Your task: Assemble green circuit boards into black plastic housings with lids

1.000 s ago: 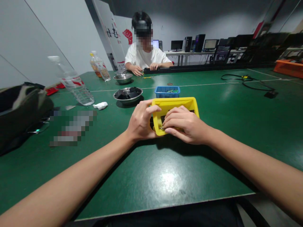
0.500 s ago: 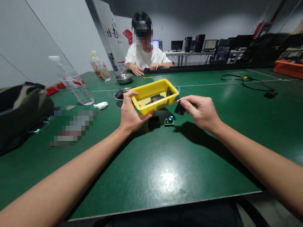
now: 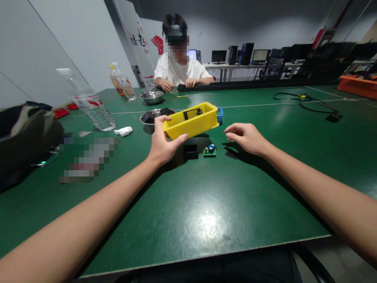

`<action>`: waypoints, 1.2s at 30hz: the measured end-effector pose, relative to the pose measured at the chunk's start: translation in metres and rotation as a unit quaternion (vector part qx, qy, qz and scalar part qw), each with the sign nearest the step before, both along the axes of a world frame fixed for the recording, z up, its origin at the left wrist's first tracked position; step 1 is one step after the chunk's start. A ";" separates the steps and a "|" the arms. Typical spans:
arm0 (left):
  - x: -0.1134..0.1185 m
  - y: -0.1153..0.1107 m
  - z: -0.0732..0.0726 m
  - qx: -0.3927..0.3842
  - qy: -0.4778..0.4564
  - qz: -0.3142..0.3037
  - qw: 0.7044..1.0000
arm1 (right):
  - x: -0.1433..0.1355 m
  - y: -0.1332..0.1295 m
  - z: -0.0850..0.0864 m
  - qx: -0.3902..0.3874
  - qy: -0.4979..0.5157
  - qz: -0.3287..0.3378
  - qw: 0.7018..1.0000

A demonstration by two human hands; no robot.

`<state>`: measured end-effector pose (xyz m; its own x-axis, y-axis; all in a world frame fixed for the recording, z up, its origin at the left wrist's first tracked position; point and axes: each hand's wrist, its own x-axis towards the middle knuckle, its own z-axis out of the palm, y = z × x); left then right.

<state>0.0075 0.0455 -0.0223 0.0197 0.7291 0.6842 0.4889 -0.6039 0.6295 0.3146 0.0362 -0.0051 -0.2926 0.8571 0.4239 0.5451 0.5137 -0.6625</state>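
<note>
My left hand (image 3: 165, 143) grips the near left end of a yellow plastic bin (image 3: 193, 127), held tilted above the table, with black plastic pieces (image 3: 193, 113) inside. My right hand (image 3: 246, 137) hovers to the right of the bin, fingers curved and a gap between thumb and forefinger, holding nothing. Below its fingertips a flat black plastic piece (image 3: 231, 155) lies on the table, partly in shadow. Under the bin sit a small black open box (image 3: 191, 151) and a green circuit board (image 3: 209, 151) with a blue-ringed coil. A blue bin (image 3: 220, 116) shows partly behind the yellow one.
Two metal bowls, one (image 3: 149, 118) with black parts and one (image 3: 151, 97) farther back, stand on the green table (image 3: 265, 204). Bottles (image 3: 94, 108), a crumpled tissue (image 3: 123, 131) and a bag (image 3: 26, 137) are at left. A cable (image 3: 303, 101) lies right; a person (image 3: 181, 68) sits opposite.
My right hand has let go of the flat black piece, which now lies on the table. The yellow bin has been tipped, and the black pieces inside look shifted.
</note>
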 end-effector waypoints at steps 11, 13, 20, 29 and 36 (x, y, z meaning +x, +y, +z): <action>0.009 -0.017 0.013 0.092 0.126 -0.074 0.985 | -0.014 -0.021 0.014 0.225 -0.054 0.064 0.971; 0.012 -0.017 0.012 0.083 0.114 -0.077 0.987 | -0.014 -0.021 0.015 0.238 -0.054 0.039 0.969; 0.012 -0.018 0.015 -0.018 0.161 -0.091 0.983 | 0.018 0.002 0.017 0.213 -0.004 -0.181 0.960; 0.008 -0.020 0.021 -0.085 0.364 -0.168 0.912 | 0.093 0.042 -0.006 0.109 -0.024 -0.386 0.916; 0.004 -0.014 0.019 -0.116 0.363 -0.156 0.911 | 0.123 0.055 -0.018 0.006 -0.004 -0.459 0.889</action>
